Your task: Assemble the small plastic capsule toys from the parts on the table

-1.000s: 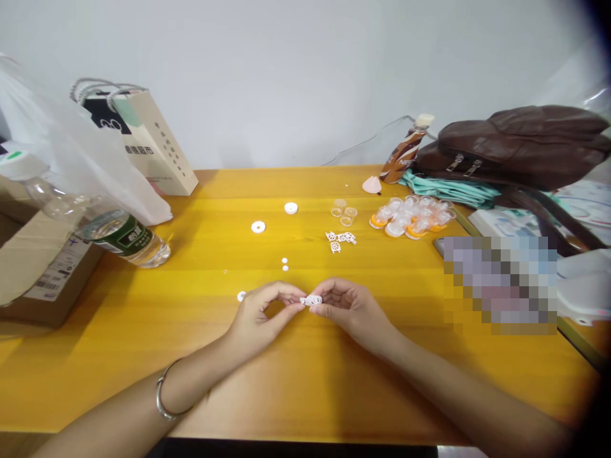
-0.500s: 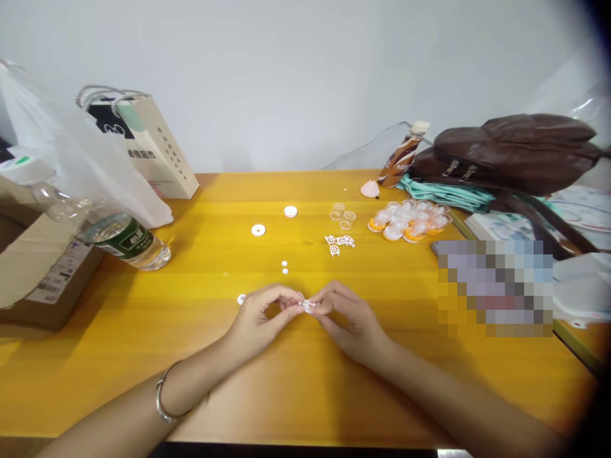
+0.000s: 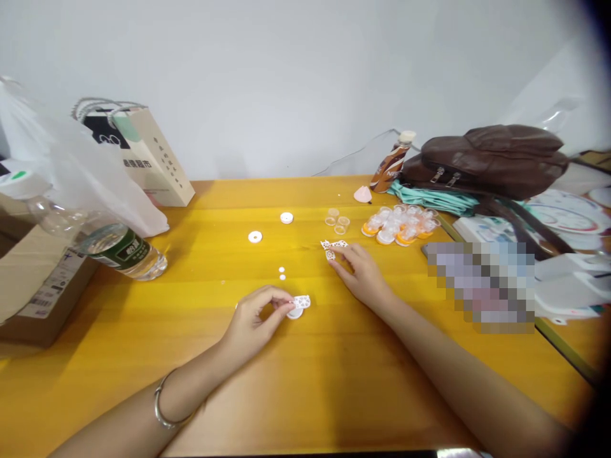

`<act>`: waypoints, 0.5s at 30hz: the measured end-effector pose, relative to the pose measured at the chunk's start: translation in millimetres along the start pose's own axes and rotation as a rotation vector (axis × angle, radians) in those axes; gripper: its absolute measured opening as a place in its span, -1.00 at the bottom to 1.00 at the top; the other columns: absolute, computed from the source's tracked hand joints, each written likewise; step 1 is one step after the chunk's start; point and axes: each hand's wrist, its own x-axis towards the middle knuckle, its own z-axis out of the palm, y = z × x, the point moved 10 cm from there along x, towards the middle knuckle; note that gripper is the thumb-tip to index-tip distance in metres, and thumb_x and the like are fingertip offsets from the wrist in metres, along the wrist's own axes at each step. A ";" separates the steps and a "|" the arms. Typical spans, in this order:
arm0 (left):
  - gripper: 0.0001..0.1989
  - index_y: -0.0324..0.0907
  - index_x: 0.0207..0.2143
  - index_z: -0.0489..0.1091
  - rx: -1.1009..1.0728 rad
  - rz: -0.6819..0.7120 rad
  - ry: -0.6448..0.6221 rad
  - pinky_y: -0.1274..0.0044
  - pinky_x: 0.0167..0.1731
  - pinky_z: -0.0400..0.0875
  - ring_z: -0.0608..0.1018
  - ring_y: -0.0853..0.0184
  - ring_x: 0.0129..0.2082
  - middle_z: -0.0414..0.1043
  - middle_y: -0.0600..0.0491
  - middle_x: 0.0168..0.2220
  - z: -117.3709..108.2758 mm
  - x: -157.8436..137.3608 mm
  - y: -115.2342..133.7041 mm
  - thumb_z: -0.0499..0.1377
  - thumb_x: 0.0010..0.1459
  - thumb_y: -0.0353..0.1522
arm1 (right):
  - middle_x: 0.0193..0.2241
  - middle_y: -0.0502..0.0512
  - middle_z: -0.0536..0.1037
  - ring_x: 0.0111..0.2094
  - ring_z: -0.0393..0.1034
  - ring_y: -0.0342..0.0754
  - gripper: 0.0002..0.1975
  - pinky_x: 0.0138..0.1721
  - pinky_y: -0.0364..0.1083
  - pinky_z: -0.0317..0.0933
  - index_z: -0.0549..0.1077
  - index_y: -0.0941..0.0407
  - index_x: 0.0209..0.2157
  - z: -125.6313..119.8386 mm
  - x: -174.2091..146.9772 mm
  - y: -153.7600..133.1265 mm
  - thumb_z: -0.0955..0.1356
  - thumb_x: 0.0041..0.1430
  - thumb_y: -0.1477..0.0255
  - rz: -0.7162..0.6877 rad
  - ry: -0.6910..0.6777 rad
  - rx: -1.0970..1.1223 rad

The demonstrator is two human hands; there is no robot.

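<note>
My left hand (image 3: 260,317) is closed in a pinch on a small white openwork plastic piece (image 3: 302,302). This piece sits over a white round disc (image 3: 295,313), just above the tabletop; whether the fingers also grip the disc is not clear. My right hand (image 3: 359,275) reaches further out, thumb and fingers apart at a small cluster of white openwork pieces (image 3: 340,243). Its fingertips are at the nearest piece (image 3: 330,254) and partly cover the cluster. Two tiny white discs (image 3: 282,273) lie beyond my left hand.
White rings (image 3: 255,236) lie further back, near clear cups (image 3: 342,224). Several clear-domed orange pieces (image 3: 405,234) stand to their right. A water bottle (image 3: 126,249) and carton (image 3: 42,299) are on the left, a brown bag (image 3: 491,156) and drink bottle (image 3: 391,166) on the right.
My right hand has left my left hand and moved away and right to the white openwork pieces. My left hand keeps its pinch, and the piece and disc are now exposed.
</note>
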 end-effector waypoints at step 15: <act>-0.93 -0.19 -0.33 0.41 0.054 0.069 -0.010 0.58 -0.32 0.40 0.50 0.40 -0.37 0.49 0.03 -0.37 0.1 -0.9 8.8 0.15 0.12 -0.39 | -0.47 0.13 0.50 -0.42 0.39 -0.03 -0.72 -0.37 -0.09 0.24 0.46 0.12 -0.44 7.2 -9.5 -11.6 0.20 0.21 0.34 0.002 -0.148 -0.097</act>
